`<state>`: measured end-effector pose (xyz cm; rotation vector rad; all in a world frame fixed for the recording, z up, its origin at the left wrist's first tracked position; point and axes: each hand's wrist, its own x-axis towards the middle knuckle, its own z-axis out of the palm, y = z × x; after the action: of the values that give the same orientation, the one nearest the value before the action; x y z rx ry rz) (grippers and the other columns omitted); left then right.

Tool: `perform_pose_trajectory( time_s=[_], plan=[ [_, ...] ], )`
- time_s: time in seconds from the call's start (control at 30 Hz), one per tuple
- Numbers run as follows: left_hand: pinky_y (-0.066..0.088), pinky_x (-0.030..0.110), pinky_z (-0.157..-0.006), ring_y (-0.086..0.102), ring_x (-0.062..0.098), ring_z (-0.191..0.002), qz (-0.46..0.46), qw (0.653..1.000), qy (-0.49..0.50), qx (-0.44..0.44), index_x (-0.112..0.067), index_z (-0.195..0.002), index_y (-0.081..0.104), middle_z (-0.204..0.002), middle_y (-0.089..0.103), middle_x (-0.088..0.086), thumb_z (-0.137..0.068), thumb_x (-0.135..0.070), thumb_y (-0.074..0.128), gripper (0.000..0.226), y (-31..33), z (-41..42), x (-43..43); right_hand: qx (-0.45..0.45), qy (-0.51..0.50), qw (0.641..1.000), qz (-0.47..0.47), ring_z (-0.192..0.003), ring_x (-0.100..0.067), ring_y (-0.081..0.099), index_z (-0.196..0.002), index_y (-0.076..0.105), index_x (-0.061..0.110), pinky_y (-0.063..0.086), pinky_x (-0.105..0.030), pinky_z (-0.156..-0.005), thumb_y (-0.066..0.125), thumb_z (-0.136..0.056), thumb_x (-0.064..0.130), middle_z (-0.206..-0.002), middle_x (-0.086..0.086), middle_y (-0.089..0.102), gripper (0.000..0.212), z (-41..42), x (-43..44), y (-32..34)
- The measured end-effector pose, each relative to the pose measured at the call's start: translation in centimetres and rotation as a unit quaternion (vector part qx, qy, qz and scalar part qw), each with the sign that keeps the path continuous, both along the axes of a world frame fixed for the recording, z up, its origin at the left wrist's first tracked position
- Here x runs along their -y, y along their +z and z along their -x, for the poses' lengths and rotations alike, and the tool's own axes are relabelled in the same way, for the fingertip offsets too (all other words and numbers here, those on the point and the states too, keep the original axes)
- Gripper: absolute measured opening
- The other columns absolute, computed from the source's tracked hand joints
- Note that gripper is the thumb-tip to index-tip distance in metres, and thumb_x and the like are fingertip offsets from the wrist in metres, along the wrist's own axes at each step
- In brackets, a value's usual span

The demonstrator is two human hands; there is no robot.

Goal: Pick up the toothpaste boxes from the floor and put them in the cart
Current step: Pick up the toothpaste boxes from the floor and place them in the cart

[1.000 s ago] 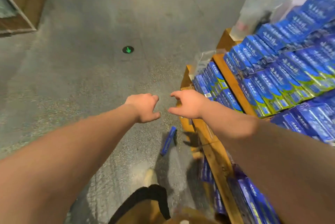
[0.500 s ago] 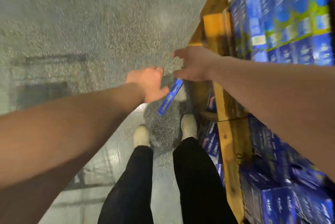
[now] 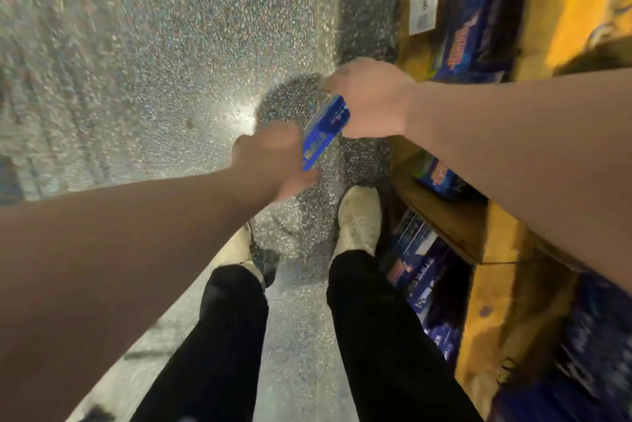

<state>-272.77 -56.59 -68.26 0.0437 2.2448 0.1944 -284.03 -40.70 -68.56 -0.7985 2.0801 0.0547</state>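
The right hand [image 3: 369, 100] grasps the upper end of the long blue cardboard toothpaste box [image 3: 323, 132], seemingly just off the speckled grey concrete floor [image 3: 154, 62]; the left hand [image 3: 270, 162] meets its lower end, too blurred to tell its grip; pickup under way; next, raise it into the yellow wooden cart [image 3: 492, 244].

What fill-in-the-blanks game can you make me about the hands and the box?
1. The right hand grips a toothpaste box coloured ____.
2. The person's trousers are ____.
3. The wooden cart full of boxes stands on the person's ____ side.

Missing words: blue; black; right.
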Motion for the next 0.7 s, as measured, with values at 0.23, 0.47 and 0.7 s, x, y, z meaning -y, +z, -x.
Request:
perform_pose_trajectory(
  time_s=[0.23, 0.47, 0.7],
  plan=[
    [0.043, 0.043, -0.075, 0.059, 0.029, -0.103, -0.009, 1.000, 0.013, -0.014, -0.015, -0.125, 0.044, -0.116, 0.055, 0.006, -0.077, -0.075, 0.063, 0.079, -6.7, 0.4, -1.2, -0.012, 0.150, 0.988, -0.033, -0.146, -0.029, 0.030, -0.151, 0.042, 0.031, 0.002, -0.058, -0.123, 0.071, -0.085, 0.024, -0.150, -0.002, 0.047, 0.073, 0.5, 0.5, -6.2],
    [0.043, 0.037, -0.061, 0.055, 0.026, -0.074, -0.014, 1.000, 0.021, 0.006, -0.018, -0.103, 0.040, -0.086, 0.051, -0.002, -0.082, -0.067, 0.064, 0.059, -9.2, -0.4, -0.9, -0.070, 0.173, 0.981, -0.045, -0.128, -0.023, 0.050, -0.119, 0.062, 0.037, 0.014, -0.050, -0.119, 0.072, -0.086, 0.033, -0.122, 0.009, 0.065, 0.034, -1.2, 0.9, -9.2],
    [0.034, 0.033, -0.051, 0.053, 0.017, -0.061, -0.040, 0.998, 0.042, 0.003, -0.018, -0.099, 0.042, -0.076, 0.055, -0.003, -0.091, -0.045, 0.065, 0.036, -6.5, -0.1, 0.0, -0.092, 0.144, 0.983, -0.062, -0.088, -0.020, 0.049, -0.089, 0.052, 0.034, 0.021, -0.038, -0.082, 0.065, -0.090, 0.028, -0.087, 0.010, 0.059, 0.014, -1.3, 1.3, -5.8]
  ],
)
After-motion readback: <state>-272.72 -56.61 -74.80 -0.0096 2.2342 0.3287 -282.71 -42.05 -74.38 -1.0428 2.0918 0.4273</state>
